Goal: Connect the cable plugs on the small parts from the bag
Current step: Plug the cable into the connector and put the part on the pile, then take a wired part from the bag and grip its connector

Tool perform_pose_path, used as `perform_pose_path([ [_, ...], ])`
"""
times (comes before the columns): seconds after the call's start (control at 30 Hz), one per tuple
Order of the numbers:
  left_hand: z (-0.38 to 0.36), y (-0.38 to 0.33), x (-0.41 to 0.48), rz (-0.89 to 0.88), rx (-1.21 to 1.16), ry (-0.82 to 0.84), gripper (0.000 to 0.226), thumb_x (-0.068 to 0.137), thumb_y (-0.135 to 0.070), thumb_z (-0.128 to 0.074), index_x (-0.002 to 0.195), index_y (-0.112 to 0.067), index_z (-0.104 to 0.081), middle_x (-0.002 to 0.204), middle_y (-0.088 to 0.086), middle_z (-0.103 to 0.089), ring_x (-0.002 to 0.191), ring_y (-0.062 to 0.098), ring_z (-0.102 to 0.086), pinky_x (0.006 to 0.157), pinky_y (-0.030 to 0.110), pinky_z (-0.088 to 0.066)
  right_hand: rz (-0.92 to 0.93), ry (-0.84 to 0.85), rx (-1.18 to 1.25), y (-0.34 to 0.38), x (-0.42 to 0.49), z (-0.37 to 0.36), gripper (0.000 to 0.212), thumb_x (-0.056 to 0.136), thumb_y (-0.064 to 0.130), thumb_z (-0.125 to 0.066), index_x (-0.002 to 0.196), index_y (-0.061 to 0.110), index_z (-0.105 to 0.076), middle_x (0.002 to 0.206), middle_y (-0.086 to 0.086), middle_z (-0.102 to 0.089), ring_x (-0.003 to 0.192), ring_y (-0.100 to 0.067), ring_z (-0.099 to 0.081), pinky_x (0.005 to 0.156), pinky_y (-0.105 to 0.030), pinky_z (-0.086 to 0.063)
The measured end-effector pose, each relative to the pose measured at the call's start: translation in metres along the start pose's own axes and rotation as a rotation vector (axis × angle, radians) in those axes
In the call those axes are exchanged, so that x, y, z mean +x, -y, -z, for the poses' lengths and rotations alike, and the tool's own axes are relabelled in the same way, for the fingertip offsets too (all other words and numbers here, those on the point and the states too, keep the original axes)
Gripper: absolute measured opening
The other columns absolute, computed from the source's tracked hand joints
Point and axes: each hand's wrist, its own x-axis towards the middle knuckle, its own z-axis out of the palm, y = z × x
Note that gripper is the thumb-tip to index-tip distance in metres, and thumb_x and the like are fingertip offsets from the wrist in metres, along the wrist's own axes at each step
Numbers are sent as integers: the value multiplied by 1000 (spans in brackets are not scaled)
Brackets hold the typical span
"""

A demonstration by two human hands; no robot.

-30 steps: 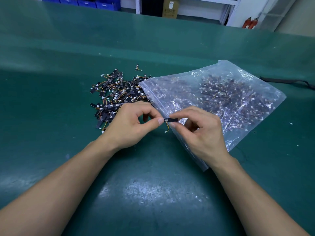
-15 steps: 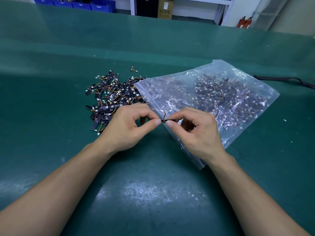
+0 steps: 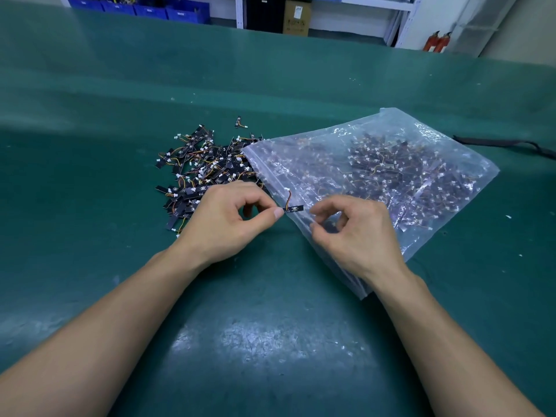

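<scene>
Parts pile [image 3: 201, 167] left, bag [image 3: 391, 164] right (adjacent)

One camera, worn on my head, looks forward and down over the green table [image 3: 90, 182]. It sits close: my left hand [image 3: 228, 218] and right hand [image 3: 358, 233] lie mid-frame, and the wire on the small part [image 3: 293, 209] shows plainly. The far shelving [image 3: 376, 3] looks tilted, probably from the wide lens.

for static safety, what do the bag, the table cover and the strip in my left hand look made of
Bag: clear thin plastic film, glossy, crinkled.
Table cover: green rubbery mat, likely, with dull sheen and scuffs.
Strip: black circuit board, seemingly, with thin insulated wires.
</scene>
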Motion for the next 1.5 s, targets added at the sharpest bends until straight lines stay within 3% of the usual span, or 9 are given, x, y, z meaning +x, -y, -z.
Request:
perform_pose_path([
  [0.53,-18,-12,22,-108,409,44,19,92,-39,-62,86,-26,-75,77,-13,-62,79,17,-49,76,36,-41,-52,-249,280,10,2,9,19,78,13,-74,86,30,-76,75,20,-70,49,-10,-49,57,-13,-41],
  [0.77,-63,-33,62,-53,652,218,28,95,-33,-56,69,-25,-51,73,-11,-42,96,25,-51,78,33,-22,24,-355,319,14,3,13,26,74,12,-71,83,37,-71,71,17,-68,48,-12,-47,54,-14,-39],
  [0.83,-74,-42,71,54,469,186,29,93,-13,-58,65,-21,-52,66,-7,-41,86,32,-53,72,25,-25,44,-381,321,16,3,12,27,73,10,-71,84,35,-72,68,15,-67,48,-9,-48,55,-14,-40],
  [0.87,-79,-43,75,193,284,131,25,92,-2,-56,75,-20,-61,73,2,-50,124,43,-42,67,17,-27,56,-390,318,16,2,11,27,73,10,-70,84,34,-71,68,16,-66,48,-9,-49,55,-15,-40],
  [0.9,-83,-46,79,316,145,95,20,93,5,-52,98,-10,-64,89,12,-53,102,10,-25,67,15,-29,64,-396,317,16,2,11,26,73,10,-70,84,34,-71,67,17,-64,48,-9,-49,56,-15,-40],
  [1.0,-94,-48,84,513,-56,54,15,96,4,-45,92,-9,-51,103,14,-48,97,21,-43,89,31,-42,57,-400,339,13,3,11,24,73,11,-69,83,33,-71,62,16,-60,48,-10,-48,56,-16,-39],
  [1.17,-86,-51,84,96,103,31,14,84,-2,-52,71,-6,-46,81,8,-50,81,27,-50,79,48,-50,51,-422,336,13,3,10,23,73,10,-69,83,30,-73,61,18,-57,47,-10,-46,55,-18,-40],
  [1.3,-69,-51,79,-126,183,296,16,74,-12,-49,80,-12,-64,64,-15,-52,70,16,-47,58,24,-40,65,-437,316,14,3,12,21,74,13,-69,83,32,-71,60,16,-56,48,-11,-46,54,-21,-40],
  [1.5,-74,-58,84,579,171,119,27,94,1,-50,69,-9,-48,117,29,-65,111,40,-63,88,38,-50,98,-412,322,14,1,12,12,77,16,-68,84,26,-73,74,7,-69,50,-16,-49,52,-25,-42],
])
